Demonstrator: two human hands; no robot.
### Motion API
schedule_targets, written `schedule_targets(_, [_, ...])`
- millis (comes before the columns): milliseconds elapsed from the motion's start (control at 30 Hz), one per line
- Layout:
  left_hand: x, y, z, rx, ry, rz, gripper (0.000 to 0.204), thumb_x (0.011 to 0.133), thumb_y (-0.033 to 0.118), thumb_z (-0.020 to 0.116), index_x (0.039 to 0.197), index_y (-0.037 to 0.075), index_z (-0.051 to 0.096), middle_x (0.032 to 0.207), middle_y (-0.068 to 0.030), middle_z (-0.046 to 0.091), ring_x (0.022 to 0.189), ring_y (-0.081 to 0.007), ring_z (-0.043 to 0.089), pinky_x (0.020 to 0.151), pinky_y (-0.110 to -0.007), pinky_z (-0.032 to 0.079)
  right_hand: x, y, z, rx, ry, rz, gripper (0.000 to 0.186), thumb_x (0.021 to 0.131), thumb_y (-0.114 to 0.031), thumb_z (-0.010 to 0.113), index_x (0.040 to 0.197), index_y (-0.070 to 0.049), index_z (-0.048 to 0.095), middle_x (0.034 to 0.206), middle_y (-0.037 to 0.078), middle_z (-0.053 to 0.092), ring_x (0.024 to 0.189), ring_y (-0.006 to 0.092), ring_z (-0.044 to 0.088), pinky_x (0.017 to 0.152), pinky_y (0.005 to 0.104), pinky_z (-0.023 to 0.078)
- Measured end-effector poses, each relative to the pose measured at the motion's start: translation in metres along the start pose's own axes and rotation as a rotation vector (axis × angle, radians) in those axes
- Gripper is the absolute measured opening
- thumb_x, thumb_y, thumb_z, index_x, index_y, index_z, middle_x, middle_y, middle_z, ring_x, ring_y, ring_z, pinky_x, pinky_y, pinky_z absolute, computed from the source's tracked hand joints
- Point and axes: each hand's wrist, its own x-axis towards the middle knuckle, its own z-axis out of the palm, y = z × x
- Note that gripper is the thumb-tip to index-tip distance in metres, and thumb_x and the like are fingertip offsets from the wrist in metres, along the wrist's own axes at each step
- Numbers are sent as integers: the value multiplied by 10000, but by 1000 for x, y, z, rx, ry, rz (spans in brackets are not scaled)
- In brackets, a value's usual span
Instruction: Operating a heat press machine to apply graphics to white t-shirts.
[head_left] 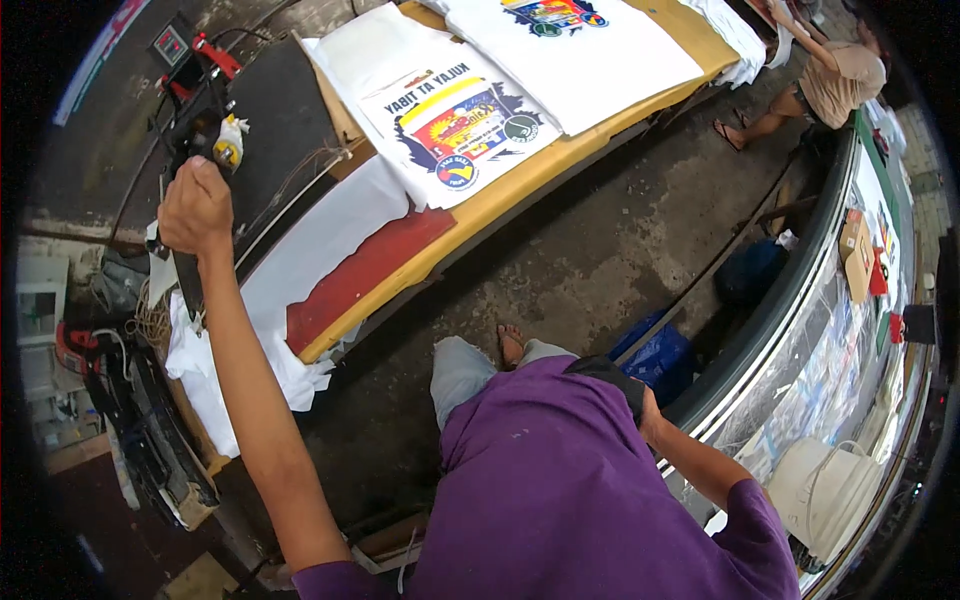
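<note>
My left arm reaches out to the left, and my left hand (197, 207) is closed in a fist around the dark handle of a heat press (275, 105). The press has a broad black plate and red parts; most of the handle is hidden by my fingers. A white and yellow crumpled item (231, 140) lies on it, just beyond the fist. My right hand (650, 417) is down at my right side, against a black pouch or cloth (607, 380) at my waist; its fingers are hidden. White printed shirts (465, 130) lie on the yellow-edged table (560, 165) ahead.
A small control box (170, 45) stands behind the press. White cloth (205, 370) hangs at the table's near end. On the right is a long counter with plastic sheeting (790, 400) and a white bucket (825, 495). Blue bags (655, 355) sit beneath. Another person (840, 85) stands far right.
</note>
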Motion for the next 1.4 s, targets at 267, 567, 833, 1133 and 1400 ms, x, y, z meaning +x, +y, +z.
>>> schedule_targets(267, [1, 3, -5, -49, -33, 6, 324, 963, 306, 470, 780, 145, 684, 713, -48, 673, 641, -286, 643, 572, -454, 481, -26, 9, 11, 20, 133, -17, 407, 942, -413, 449, 1090, -103, 666, 1017, 89, 711, 928, 274, 662, 916, 431, 506])
schedule_targets(567, [5, 6, -7, -90, 22, 10, 332, 954, 296, 491, 712, 142, 658, 665, -47, 654, 612, -281, 634, 554, -439, 477, 17, -7, -29, -100, -11, -7, 415, 971, -411, 447, 1098, -63, 634, 972, 109, 704, 912, 265, 671, 899, 396, 518])
schedule_targets(833, [6, 9, -14, -63, -98, -54, 355, 962, 336, 467, 796, 139, 711, 754, -90, 697, 657, -337, 656, 592, -467, 503, 18, -10, -23, -145, 17, 6, 414, 957, -405, 467, 1135, -63, 619, 1024, 116, 695, 929, 263, 670, 902, 407, 513])
schedule_targets(1133, [11, 16, -21, -40, -160, -134, 328, 924, 344, 511, 719, 141, 668, 677, -100, 657, 638, -338, 643, 576, -492, 470, 42, -20, 0, -175, -4, 47, 426, 949, -417, 471, 1152, -79, 631, 1060, 107, 696, 965, 272, 656, 919, 418, 501])
schedule_targets(1400, [13, 17, -32, -224, -247, -132, 302, 934, 291, 533, 708, 113, 627, 716, -86, 625, 694, -312, 610, 654, -472, 439, 97, -47, 59, -664, 163, -139, 416, 937, -384, 535, 1182, -56, 613, 1067, 121, 662, 977, 248, 637, 886, 416, 494])
